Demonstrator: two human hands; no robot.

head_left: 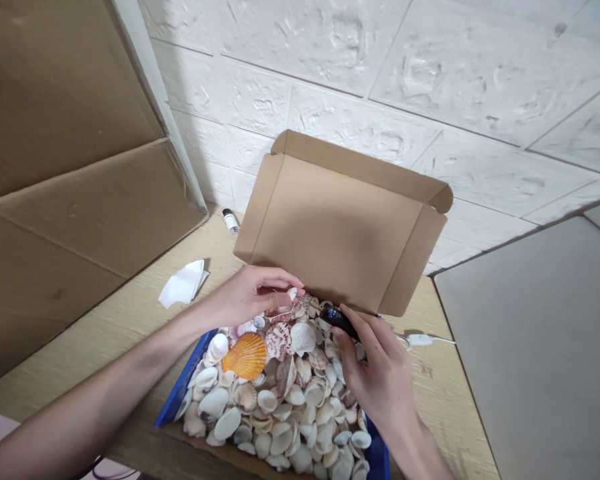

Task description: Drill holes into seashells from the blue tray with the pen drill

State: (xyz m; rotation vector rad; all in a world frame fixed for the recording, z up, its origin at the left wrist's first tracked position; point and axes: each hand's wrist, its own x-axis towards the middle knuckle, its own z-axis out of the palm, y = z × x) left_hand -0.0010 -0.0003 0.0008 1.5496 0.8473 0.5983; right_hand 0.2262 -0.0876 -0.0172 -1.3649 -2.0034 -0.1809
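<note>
Over the box [180,390] of shells, the left hand [250,297] pinches a small shell [292,293]. The right hand [375,373] grips a black tool [337,318], tip at that shell. Next it needs steady hands.

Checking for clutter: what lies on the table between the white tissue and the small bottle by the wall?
Head view: bare wood between white tissue and small bottle.
</note>
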